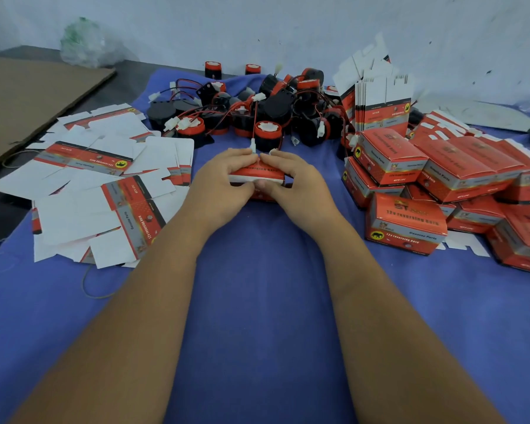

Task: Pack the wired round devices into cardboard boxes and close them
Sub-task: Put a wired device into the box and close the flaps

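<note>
Head view shows two hands meeting in the middle of a blue cloth (257, 301). The left hand (218, 185) and right hand (297, 185) both curl their fingers round one small red box (256, 175) and hold it from each side. Behind it lies a pile of round devices (257, 108) with wires. Flat boxes (104, 179) lie left. Closed boxes (426, 185) are stacked right.

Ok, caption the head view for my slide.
Both hands, left and right, grip a red box before piled wired devices.
</note>
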`<move>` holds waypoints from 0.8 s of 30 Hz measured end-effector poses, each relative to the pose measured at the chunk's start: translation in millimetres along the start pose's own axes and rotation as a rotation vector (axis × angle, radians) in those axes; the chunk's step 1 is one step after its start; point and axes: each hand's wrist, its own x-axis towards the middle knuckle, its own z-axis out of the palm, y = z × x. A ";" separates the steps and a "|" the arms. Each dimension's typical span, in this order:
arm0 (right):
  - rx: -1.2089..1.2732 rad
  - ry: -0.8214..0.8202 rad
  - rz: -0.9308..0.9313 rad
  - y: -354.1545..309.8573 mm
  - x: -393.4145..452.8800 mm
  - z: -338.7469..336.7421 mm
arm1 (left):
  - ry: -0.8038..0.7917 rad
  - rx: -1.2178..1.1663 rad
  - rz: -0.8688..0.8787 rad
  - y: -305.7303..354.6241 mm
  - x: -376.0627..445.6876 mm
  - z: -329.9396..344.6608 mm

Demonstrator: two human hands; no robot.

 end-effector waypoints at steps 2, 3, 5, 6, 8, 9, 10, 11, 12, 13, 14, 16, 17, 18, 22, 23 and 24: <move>0.003 0.009 -0.001 1.4 0.8 0.4 | -0.026 -0.007 0.007 -1.7 -0.1 0.1; 0.009 0.012 0.000 2.0 1.0 0.3 | -0.050 -0.016 0.009 -2.0 -0.5 -0.1; 0.020 0.016 -0.002 2.9 1.3 0.2 | -0.086 -0.001 0.036 -2.3 -0.7 -0.2; 0.019 0.018 -0.005 3.0 1.4 0.4 | -0.085 0.015 0.059 -2.2 -0.4 0.2; 0.017 0.033 -0.036 2.7 0.8 0.9 | -0.072 -0.018 0.085 -1.7 0.0 0.8; 0.019 0.040 -0.052 2.6 0.6 1.0 | -0.071 -0.063 0.073 -1.0 0.1 0.4; 0.023 0.040 -0.053 2.5 0.3 0.8 | -0.075 -0.109 0.048 -0.9 0.2 -0.1; 0.028 0.035 -0.042 2.4 0.1 0.6 | -0.075 -0.137 0.028 -1.1 0.6 -0.9; 0.038 0.033 -0.032 2.4 -0.1 0.5 | -0.058 -0.143 0.022 -1.5 0.9 -1.6; 0.054 0.038 -0.024 2.3 -0.2 0.5 | -0.024 -0.149 0.020 -2.1 1.1 -2.2; 0.075 0.049 -0.016 1.9 -0.4 0.4 | 0.018 -0.174 0.011 -2.3 0.8 -3.2; 0.117 0.078 -0.016 0.7 -0.5 0.0 | 0.077 -0.257 -0.013 -1.2 -0.5 -4.7; 0.132 0.088 -0.017 0.3 -0.7 -0.4 | 0.089 -0.287 -0.019 -0.7 -1.3 -4.7; 0.145 0.093 -0.010 0.1 -0.9 -0.8 | 0.094 -0.304 -0.023 -0.6 -1.9 -4.4; 0.220 0.103 0.004 -2.2 -2.9 -1.2 | 0.104 -0.377 -0.036 -0.8 -1.7 -4.1; 0.231 0.103 0.006 -3.2 -3.1 -1.2 | 0.104 -0.387 -0.038 -1.0 -1.5 -4.1; 0.250 0.100 0.006 -3.9 -3.2 -1.4 | 0.102 -0.401 -0.040 -1.2 -1.3 -4.0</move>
